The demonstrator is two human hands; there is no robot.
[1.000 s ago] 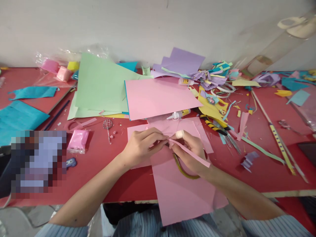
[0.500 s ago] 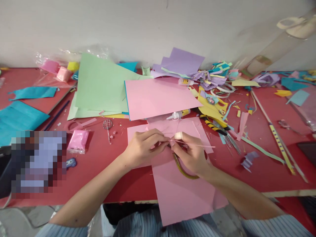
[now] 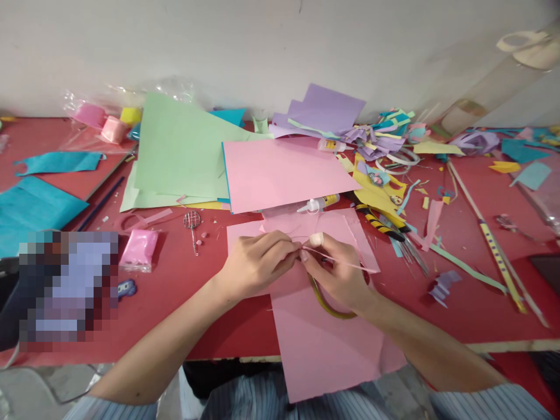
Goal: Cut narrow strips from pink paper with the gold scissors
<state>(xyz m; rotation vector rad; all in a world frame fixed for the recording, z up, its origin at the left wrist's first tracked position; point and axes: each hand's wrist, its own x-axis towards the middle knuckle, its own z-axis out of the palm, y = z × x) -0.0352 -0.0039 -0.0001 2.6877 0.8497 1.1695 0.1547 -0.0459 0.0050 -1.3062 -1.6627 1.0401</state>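
Note:
Over the pink paper [image 3: 326, 356], my left hand [image 3: 258, 259] pinches with its thumb and fingertips, which meet those of my right hand [image 3: 339, 268]. A thin pink paper strip [image 3: 333, 258] runs from the pinch out to the right across my right hand. What lies right between the fingertips is too small to make out; a fine wire-like line shows near them. One right finger wears a white wrap [image 3: 317, 239]. Under my right palm curves an olive-yellow handle [image 3: 326, 306] of a tool, mostly hidden, seemingly held by the lower fingers.
Behind the hands lie pink card [image 3: 289, 175], green card [image 3: 179, 151] and a glue bottle [image 3: 321, 203]. Black-and-yellow pliers [image 3: 382, 224] and paper scraps are to the right. A pink clay packet [image 3: 139, 248] and a small wire racket shape [image 3: 191, 220] sit left.
The free end of the pink strip has swung down toward me. Both hands keep their pinch in nearly the same place; the view has shifted slightly.

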